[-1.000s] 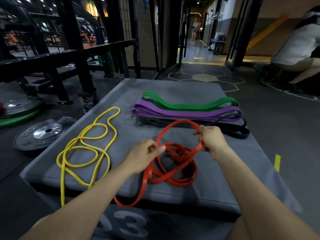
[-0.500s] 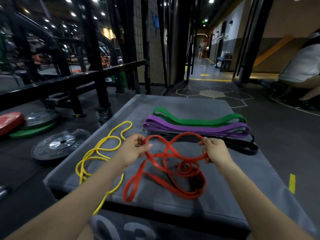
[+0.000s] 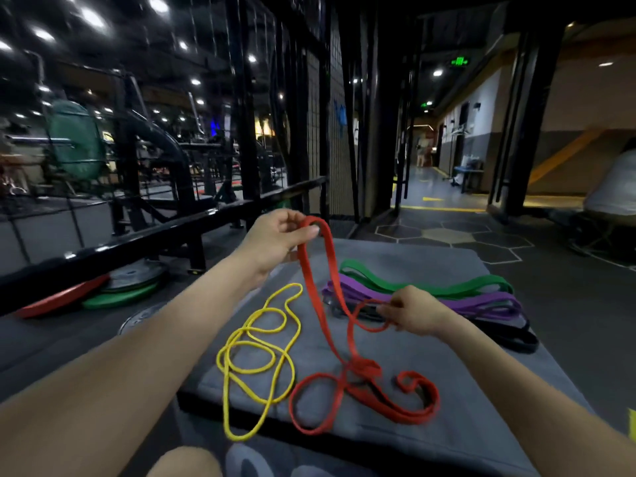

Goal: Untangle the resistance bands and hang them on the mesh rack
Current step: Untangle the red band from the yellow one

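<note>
Gripping: our left hand (image 3: 275, 241) pinches the red band (image 3: 347, 370) at its top loop — raised above the grey mat (image 3: 395, 342).
Right hand (image 3: 418, 313): pinching a lower red loop.
Tangle: on the mat, beside the yellow band (image 3: 256, 359).

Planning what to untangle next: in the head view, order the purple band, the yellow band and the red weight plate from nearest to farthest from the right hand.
From the right hand:
1. Purple band, just behind it on the mat.
2. Yellow band, left side of the mat.
3. Red weight plate, on the floor far left.
</note>
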`<action>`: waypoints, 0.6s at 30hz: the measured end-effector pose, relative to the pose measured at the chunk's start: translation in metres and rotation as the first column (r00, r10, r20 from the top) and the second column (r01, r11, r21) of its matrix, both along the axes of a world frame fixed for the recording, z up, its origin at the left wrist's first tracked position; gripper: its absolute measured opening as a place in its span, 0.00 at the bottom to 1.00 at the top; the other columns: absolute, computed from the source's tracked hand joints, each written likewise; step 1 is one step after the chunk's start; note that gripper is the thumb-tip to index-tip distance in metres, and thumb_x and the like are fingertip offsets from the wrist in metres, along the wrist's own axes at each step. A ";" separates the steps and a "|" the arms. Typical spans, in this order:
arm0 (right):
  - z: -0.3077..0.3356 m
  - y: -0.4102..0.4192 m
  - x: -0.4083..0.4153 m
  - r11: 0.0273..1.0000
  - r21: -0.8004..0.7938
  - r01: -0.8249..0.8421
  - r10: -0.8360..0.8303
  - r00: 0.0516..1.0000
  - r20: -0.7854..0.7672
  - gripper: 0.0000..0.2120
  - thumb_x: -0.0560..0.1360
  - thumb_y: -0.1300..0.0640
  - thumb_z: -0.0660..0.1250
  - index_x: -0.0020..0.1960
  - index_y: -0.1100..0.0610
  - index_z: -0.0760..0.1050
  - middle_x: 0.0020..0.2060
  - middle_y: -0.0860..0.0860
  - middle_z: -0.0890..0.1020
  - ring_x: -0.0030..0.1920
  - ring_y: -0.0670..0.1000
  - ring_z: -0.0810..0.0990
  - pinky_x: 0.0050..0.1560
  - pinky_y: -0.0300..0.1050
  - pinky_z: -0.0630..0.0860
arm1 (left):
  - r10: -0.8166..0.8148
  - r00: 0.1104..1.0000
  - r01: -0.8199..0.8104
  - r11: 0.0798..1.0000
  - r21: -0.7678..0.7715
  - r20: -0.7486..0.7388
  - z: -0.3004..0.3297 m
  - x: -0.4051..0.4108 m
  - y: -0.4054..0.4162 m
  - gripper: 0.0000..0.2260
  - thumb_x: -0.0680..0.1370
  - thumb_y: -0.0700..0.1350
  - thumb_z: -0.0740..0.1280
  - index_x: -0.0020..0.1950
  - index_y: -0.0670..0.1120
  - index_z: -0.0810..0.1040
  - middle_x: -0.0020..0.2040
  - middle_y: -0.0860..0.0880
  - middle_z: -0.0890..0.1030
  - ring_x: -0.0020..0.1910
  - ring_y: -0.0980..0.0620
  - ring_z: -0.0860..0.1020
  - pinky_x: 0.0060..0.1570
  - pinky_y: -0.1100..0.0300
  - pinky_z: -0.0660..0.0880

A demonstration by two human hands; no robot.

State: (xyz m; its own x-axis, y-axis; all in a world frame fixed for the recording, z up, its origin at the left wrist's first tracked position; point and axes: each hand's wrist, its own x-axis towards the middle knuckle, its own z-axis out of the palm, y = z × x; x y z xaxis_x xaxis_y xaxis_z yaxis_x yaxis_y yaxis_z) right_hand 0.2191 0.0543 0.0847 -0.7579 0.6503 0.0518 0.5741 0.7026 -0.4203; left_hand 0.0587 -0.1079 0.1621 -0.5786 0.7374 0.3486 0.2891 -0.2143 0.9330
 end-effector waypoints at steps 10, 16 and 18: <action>0.045 -0.065 -0.005 0.965 -0.067 -0.252 0.223 0.930 -0.292 0.18 0.75 0.70 0.59 0.65 0.68 0.69 0.63 0.59 0.75 0.64 0.56 0.73 0.61 0.38 0.67 | 0.039 0.999 -0.037 0.995 0.094 -0.017 0.045 0.033 -0.027 0.06 0.74 0.39 0.70 0.42 0.47 0.74 0.37 0.52 0.78 0.29 0.62 0.78 0.26 0.69 0.73; -0.014 -0.019 0.021 0.998 0.064 0.022 -0.018 0.998 -0.064 0.12 0.74 0.62 0.62 0.56 0.63 0.77 0.55 0.59 0.80 0.58 0.58 0.77 0.53 0.44 0.71 | 0.170 0.984 -0.170 0.985 -0.006 0.059 -0.006 0.018 -0.007 0.10 0.71 0.36 0.72 0.40 0.46 0.72 0.40 0.45 0.78 0.32 0.54 0.76 0.25 0.66 0.73; -0.037 -0.004 0.032 0.995 0.036 0.098 -0.097 0.995 -0.011 0.14 0.75 0.61 0.62 0.59 0.61 0.76 0.59 0.57 0.79 0.60 0.56 0.76 0.55 0.43 0.70 | 0.203 0.979 -0.200 0.978 -0.057 0.037 -0.033 0.014 0.005 0.11 0.70 0.36 0.73 0.39 0.47 0.72 0.39 0.45 0.77 0.34 0.52 0.75 0.28 0.66 0.73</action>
